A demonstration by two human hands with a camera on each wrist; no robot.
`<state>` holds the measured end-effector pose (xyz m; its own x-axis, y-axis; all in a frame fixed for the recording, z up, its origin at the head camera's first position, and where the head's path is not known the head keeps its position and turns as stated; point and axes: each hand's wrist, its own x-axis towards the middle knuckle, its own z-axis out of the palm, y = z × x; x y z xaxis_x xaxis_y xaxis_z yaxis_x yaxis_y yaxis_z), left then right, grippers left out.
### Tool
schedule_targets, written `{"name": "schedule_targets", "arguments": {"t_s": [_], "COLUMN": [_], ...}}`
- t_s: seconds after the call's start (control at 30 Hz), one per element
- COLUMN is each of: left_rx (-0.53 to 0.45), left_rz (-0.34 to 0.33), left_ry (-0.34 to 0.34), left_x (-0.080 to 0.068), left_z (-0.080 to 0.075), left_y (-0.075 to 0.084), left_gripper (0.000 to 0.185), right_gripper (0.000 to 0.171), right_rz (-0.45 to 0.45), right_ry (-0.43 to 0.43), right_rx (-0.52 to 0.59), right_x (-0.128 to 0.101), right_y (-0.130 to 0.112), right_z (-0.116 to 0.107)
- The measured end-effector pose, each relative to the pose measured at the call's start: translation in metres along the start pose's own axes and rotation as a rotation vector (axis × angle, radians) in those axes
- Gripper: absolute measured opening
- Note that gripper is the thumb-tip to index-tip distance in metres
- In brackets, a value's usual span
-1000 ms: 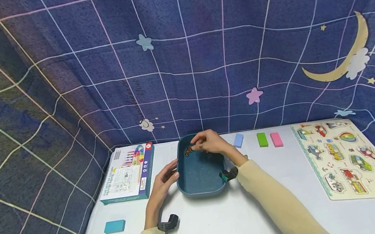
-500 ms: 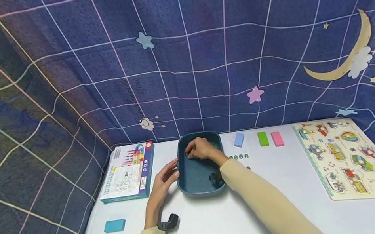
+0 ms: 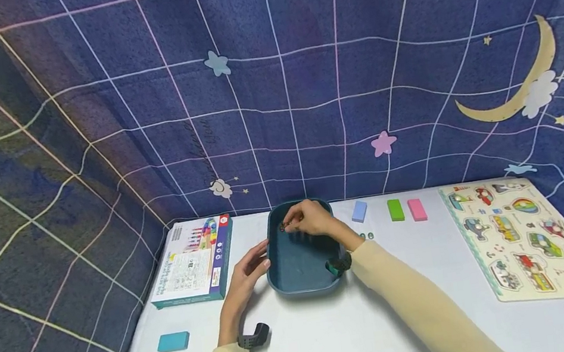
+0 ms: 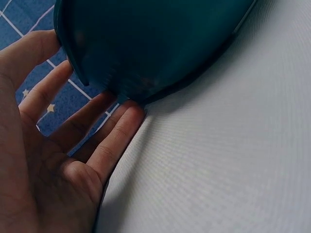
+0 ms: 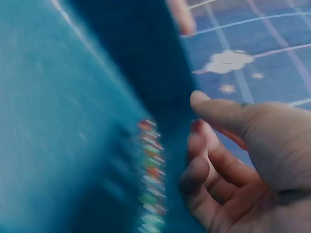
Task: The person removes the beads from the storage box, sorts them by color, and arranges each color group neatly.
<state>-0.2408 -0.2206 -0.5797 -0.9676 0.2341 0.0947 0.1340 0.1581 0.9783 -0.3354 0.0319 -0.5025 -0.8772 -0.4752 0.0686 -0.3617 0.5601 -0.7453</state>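
Observation:
A teal tray (image 3: 296, 261) stands on the white table (image 3: 332, 337). My left hand (image 3: 251, 264) lies against its left outer wall with straight fingers; the left wrist view shows the fingers (image 4: 116, 136) touching the tray (image 4: 160, 43) low on its side. My right hand (image 3: 295, 222) reaches into the far end of the tray. In the blurred right wrist view its fingers (image 5: 194, 170) are curled beside a row of small coloured beads (image 5: 150, 170) on the tray floor (image 5: 73, 121). Whether they pinch a bead is unclear.
A printed box (image 3: 193, 260) lies left of the tray, a teal block (image 3: 173, 341) nearer me. Blue (image 3: 359, 211), green (image 3: 395, 210) and pink (image 3: 416, 209) blocks sit behind. Small green pieces (image 3: 368, 236) lie beside my right forearm. A vehicle puzzle board (image 3: 526, 238) lies right.
My right hand dipped toward the tray's left inside, then drew back to its far end. The left hand and the tray stayed put.

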Motion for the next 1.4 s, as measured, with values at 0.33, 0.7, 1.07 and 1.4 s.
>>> {"name": "schedule_targets", "arguments": {"t_s": [0.33,0.7,1.07,1.4], "left_rx": [-0.011,-0.007,-0.013,-0.014], "left_rz": [0.0,-0.011,0.008,0.002], "left_ry": [0.003,0.011,0.002,0.005], "left_x": [0.0,-0.002,0.0,0.0], "left_z": [0.001,0.001,0.001,0.0], "left_y": [0.0,-0.003,0.002,0.002], "left_gripper": [0.051,0.05,0.052,0.051], "right_gripper": [0.02,0.011,0.009,0.014], "right_rz": [0.032,0.124,0.117,0.133], "right_ry": [0.146,0.204,0.226,0.218], "right_rx": [0.035,-0.059,-0.122,-0.097], "right_x": [-0.083,-0.176,-0.19,-0.19], "right_y": [0.03,0.089,0.095,0.098], "right_z": [-0.063,-0.058,-0.051,-0.05]}}
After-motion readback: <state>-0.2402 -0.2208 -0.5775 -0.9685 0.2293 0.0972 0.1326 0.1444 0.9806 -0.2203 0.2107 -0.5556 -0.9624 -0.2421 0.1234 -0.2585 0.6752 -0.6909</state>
